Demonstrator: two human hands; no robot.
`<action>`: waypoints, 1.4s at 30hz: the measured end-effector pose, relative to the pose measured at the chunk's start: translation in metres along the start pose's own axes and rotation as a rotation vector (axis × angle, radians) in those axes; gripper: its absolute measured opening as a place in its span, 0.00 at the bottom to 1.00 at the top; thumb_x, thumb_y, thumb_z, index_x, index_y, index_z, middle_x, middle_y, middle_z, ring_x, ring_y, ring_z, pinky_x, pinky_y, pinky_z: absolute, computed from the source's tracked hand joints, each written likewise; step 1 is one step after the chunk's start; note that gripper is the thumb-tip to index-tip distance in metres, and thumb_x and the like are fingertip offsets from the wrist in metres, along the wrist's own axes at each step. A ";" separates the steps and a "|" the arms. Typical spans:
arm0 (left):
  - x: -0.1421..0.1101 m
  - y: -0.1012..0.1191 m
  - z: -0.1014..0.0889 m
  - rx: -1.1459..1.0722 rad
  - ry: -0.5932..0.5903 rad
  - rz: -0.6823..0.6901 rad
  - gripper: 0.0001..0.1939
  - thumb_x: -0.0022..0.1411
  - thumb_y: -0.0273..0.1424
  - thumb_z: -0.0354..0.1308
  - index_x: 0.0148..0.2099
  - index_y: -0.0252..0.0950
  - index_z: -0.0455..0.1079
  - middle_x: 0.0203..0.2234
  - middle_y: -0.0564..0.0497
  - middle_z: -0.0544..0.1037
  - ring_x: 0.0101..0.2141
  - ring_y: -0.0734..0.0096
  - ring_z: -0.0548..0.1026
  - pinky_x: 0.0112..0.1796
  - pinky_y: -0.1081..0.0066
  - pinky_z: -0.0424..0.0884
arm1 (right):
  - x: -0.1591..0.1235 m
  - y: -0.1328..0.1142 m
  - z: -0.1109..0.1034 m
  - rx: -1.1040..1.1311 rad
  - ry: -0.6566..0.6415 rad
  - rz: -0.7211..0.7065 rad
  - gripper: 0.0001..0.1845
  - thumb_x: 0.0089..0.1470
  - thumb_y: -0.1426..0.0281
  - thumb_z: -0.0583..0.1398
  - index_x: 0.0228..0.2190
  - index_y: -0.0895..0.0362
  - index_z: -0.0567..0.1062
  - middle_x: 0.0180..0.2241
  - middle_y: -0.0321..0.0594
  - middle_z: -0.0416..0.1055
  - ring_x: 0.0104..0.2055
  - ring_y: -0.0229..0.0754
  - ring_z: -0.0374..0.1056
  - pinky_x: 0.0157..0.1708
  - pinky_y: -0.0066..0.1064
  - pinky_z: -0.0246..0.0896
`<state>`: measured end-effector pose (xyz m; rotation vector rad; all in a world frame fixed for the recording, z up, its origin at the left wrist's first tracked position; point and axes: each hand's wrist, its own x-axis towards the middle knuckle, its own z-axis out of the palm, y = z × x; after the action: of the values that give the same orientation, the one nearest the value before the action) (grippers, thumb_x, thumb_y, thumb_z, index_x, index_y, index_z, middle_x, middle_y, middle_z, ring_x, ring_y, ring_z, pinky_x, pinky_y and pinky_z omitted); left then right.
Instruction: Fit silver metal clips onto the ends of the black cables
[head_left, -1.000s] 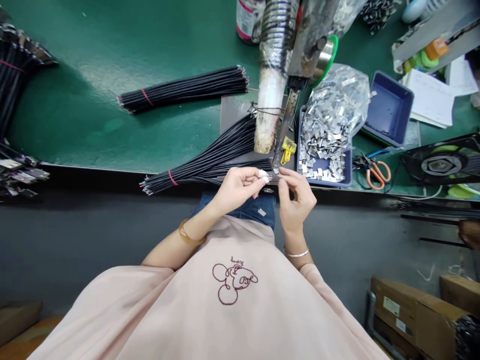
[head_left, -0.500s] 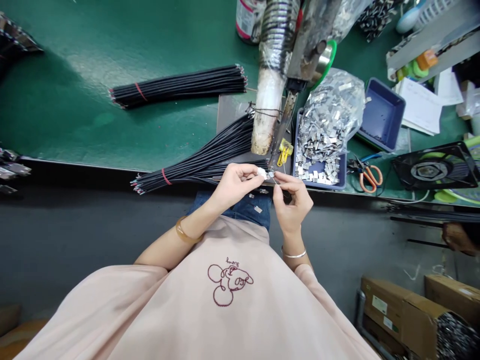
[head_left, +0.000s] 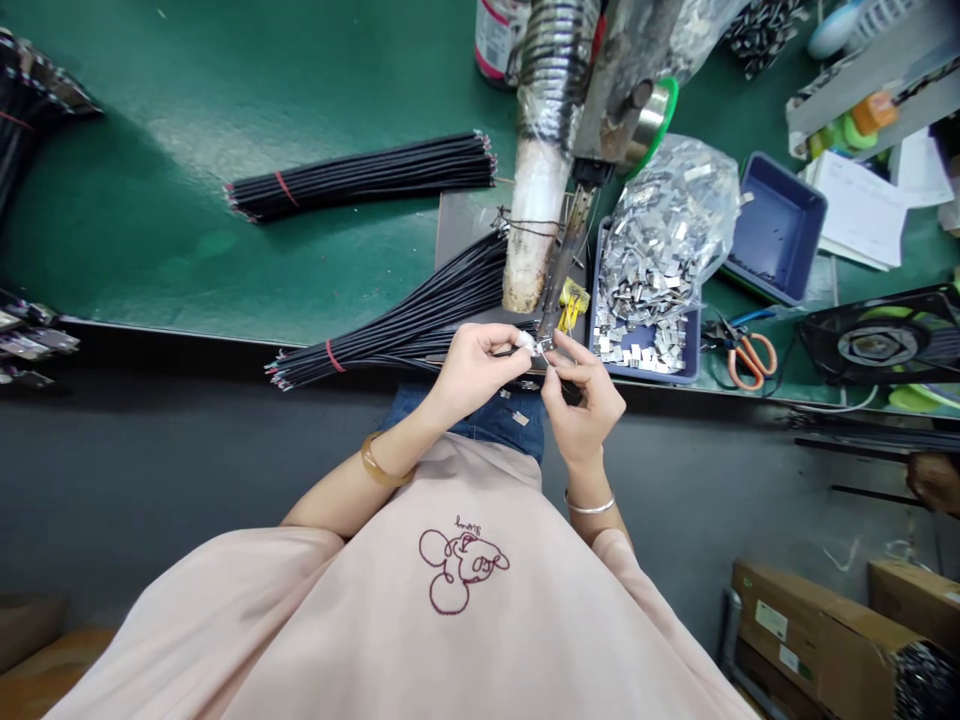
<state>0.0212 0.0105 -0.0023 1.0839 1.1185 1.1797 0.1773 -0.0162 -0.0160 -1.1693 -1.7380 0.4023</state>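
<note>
My left hand (head_left: 480,372) is pinched closed at the bench edge, with white wrapping on a fingertip. What it holds is too small to name; a small shiny metal piece (head_left: 545,343) shows just beyond its fingertips. My right hand (head_left: 586,400) faces it, thumb and forefinger pinching a thin silvery wire (head_left: 547,360). Right above both hands, the tip of a slanted metal bar tool (head_left: 562,270) comes down. A bundle of black cables (head_left: 405,310), tied with a red band, fans out left of the hands.
Another tied black cable bundle (head_left: 360,175) lies farther back. A white-ended hose (head_left: 529,250) hangs beside the bar tool. Rightward are a blue tray (head_left: 694,365) under a bag of metal clips (head_left: 667,220), orange-handled pliers (head_left: 752,362), an empty-looking blue tray (head_left: 814,240) and a black fan (head_left: 877,340).
My right fingertips have moved slightly up and left, closer to my left fingertips and the tool tip. My left hand keeps its pinch. The view has shifted slightly.
</note>
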 end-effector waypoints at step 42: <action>-0.007 0.011 -0.012 0.095 -0.242 -0.007 0.11 0.60 0.32 0.59 0.27 0.32 0.70 0.17 0.59 0.56 0.20 0.82 0.51 0.23 0.76 0.48 | 0.009 0.001 -0.011 -0.159 -0.076 -0.285 0.12 0.60 0.79 0.60 0.42 0.53 0.71 0.46 0.45 0.80 0.48 0.41 0.78 0.43 0.31 0.74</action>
<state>0.0077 0.0048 0.0077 1.2584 0.9967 0.9678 0.1866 -0.0103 -0.0070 -1.0059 -1.9983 0.1389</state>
